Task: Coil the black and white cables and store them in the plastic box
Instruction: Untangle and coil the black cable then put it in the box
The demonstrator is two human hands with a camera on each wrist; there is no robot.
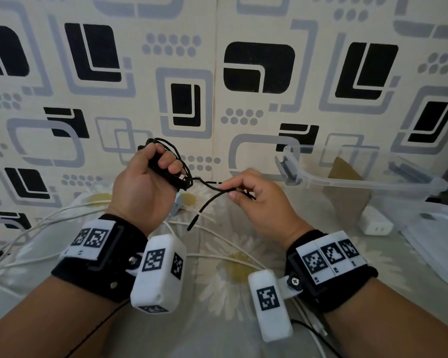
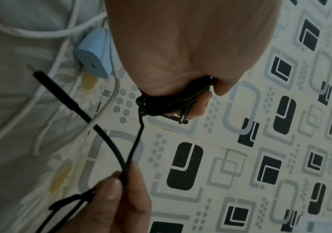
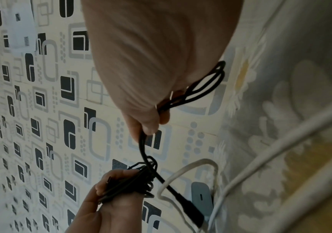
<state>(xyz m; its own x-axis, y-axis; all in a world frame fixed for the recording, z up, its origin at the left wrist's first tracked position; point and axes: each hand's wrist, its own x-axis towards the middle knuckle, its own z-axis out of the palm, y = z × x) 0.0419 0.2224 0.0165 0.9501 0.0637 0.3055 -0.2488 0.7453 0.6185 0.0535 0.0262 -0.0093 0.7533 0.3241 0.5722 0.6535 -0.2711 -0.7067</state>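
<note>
My left hand (image 1: 163, 164) is raised above the bed and grips a coiled bundle of the black cable (image 1: 183, 178), also seen in the left wrist view as the coil (image 2: 161, 105) under the fist (image 2: 181, 55). My right hand (image 1: 229, 191) pinches the cable's free length just right of the coil, with small loops (image 3: 207, 82) sticking out behind the fingers. The plug end (image 1: 192, 224) hangs down between the hands. The white cable (image 1: 225, 236) lies loose on the floral sheet. The clear plastic box (image 1: 347, 180) stands at the right, open.
A light blue adapter (image 1: 175, 205) lies on the sheet under the left hand. A white charger (image 1: 375, 223) and a clear lid (image 1: 440, 244) sit near the box. A patterned wall stands close behind, and a brown cardboard piece (image 1: 347, 192) shows through the box.
</note>
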